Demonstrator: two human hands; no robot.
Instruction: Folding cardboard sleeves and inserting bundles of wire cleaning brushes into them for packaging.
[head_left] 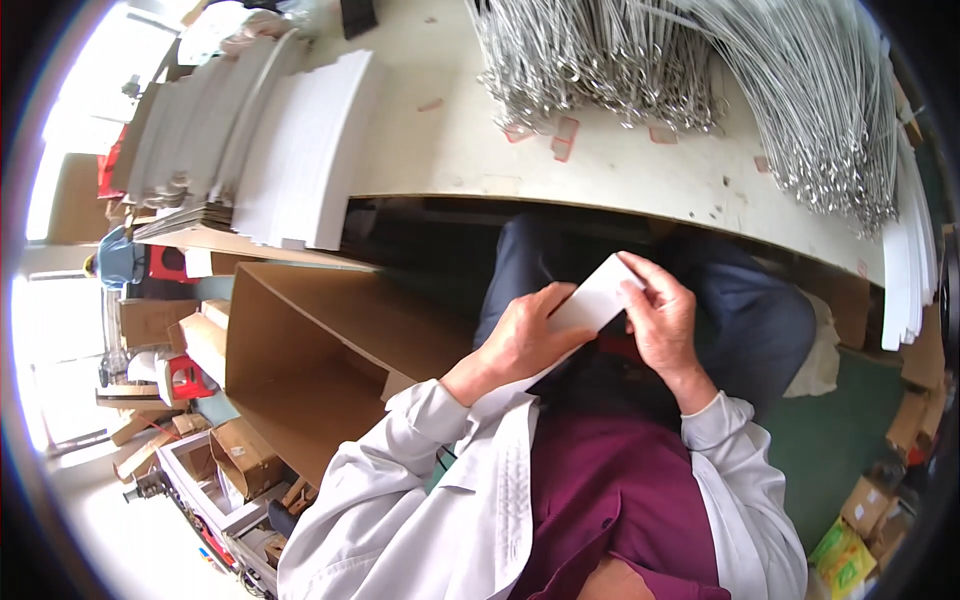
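Observation:
Over my lap I hold a long, narrow white carton (pixel 598 297) in both hands, tilted with its far end up to the right. My left hand (pixel 522 338) wraps around its middle, thumb lying across it. At the far end my right hand (pixel 661 312) pinches the carton's edge between thumb and fingers. The carton's near end runs down behind my left hand and wrist, partly hidden there.
Beyond my knees stands a worktable (pixel 430 150). On it lie grey wire bundles (pixel 600 60) with looped ends, another wire bundle (pixel 830 110), and stacked flat white cartons (pixel 305 145). An open cardboard box (pixel 285 375) stands at my left. A person (pixel 120 258) is far left.

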